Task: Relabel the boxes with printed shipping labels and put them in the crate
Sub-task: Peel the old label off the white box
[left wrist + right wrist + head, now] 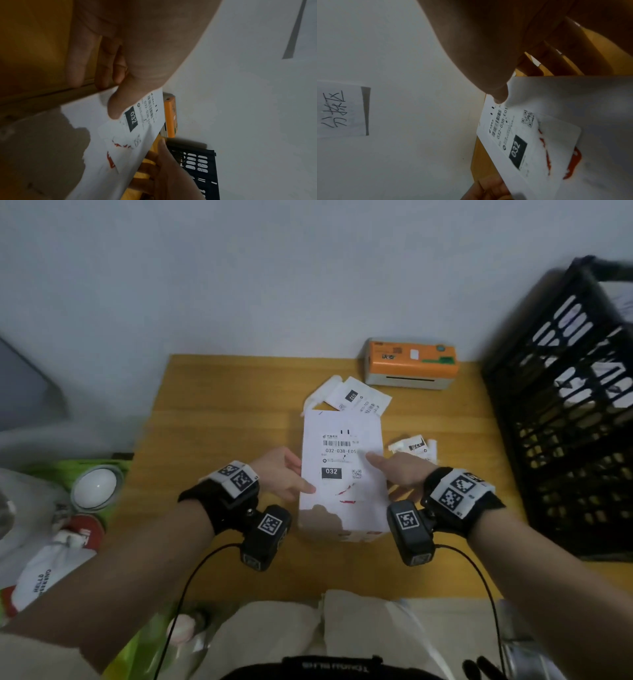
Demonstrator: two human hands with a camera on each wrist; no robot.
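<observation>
The box (342, 474) lies between both hands, long axis pointing away; the left hand (281, 474) and right hand (397, 470) clamp its sides, thumbs on the label (340, 455). The crate (565, 405) stands right, nearer the right hand.

crate (565, 412) blurred and cut off at the right edge, small print on label (340, 455) unreadable — fingers behind box (342, 518) hidden

White box (342, 508) with red marks; white label (340, 457), black "032" block and barcode; orange-and-white printer (411, 364); black lattice crate (565, 422); yellow-brown wooden table (222, 422).
</observation>
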